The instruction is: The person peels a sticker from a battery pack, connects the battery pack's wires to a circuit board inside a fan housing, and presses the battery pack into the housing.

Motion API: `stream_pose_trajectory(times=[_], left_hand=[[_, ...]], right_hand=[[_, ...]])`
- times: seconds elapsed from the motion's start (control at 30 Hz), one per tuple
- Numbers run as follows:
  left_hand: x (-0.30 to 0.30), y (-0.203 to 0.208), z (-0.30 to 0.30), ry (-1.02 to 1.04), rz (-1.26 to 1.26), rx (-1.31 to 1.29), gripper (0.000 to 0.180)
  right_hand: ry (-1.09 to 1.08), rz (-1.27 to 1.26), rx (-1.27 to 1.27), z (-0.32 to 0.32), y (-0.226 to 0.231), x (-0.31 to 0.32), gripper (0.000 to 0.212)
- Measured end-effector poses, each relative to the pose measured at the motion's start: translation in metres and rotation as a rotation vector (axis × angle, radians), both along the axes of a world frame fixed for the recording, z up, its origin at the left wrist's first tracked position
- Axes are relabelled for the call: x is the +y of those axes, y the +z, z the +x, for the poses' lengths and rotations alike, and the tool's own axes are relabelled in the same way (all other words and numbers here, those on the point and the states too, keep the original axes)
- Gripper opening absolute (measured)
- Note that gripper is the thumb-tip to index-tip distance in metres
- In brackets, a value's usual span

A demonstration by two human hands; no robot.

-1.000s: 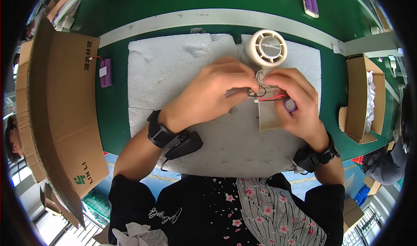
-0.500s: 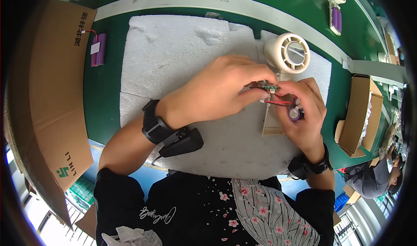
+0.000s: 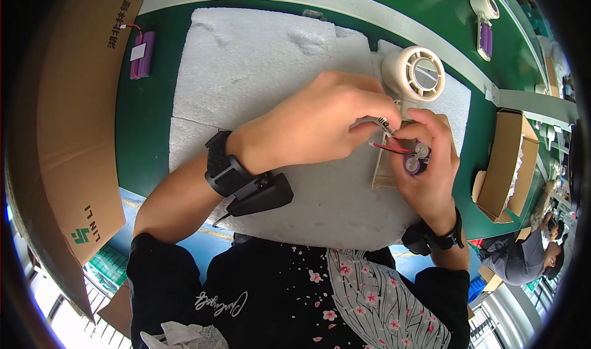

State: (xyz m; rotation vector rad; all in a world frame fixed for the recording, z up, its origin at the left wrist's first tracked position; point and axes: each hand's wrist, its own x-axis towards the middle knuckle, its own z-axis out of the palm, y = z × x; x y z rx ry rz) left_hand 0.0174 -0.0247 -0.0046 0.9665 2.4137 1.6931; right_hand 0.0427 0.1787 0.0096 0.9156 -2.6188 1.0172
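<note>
My left hand [image 3: 326,115] is closed, pinching a small circuit board [image 3: 386,125] between thumb and fingertips. My right hand [image 3: 434,170] curls round a purple battery pack [image 3: 416,159], whose cell ends point up; its thumb and index finger come close to the board. Red and black wires [image 3: 391,148] run beside the pack. Beneath both hands lies a cream handheld fan [image 3: 406,73], its round grille at the far end. The fan's open handle shell [image 3: 384,173] is partly covered by my right hand.
White foam sheets [image 3: 240,72] cover the green bench under the work. Another battery pack [image 3: 142,55] lies by a large cardboard carton [image 3: 74,121] on the left. An open small box [image 3: 508,167] stands on the right; a second fan [image 3: 485,26] lies far right.
The board has tilted in my left fingers, showing more of its edge. My right hand has turned the battery pack so both cell ends show more. The whole view has shifted slightly.
</note>
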Motion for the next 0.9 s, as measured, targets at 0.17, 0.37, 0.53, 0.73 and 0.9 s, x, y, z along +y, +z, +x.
stream_pose_trajectory(times=[0.17,0.37,0.53,0.73,0.9], left_hand=[[0.003,-0.005,0.005,0.120,0.023,0.095,0.025],[0.002,0.001,0.010,0.159,-0.047,0.126,0.029],[0.004,0.005,0.014,0.133,-0.211,0.119,0.026],[0.014,0.002,0.015,0.034,0.124,0.143,0.034],[0.013,-0.002,0.012,0.014,0.135,0.088,0.035]], right_hand=[[0.027,0.016,-0.024,-0.001,0.001,0.001,0.053],[0.032,0.022,-0.043,-0.001,0.002,0.003,0.053],[0.032,0.017,-0.059,-0.001,0.001,0.005,0.055],[0.040,-0.033,-0.095,0.003,0.003,0.002,0.062],[0.095,-0.106,-0.077,0.003,0.002,-0.001,0.071]])
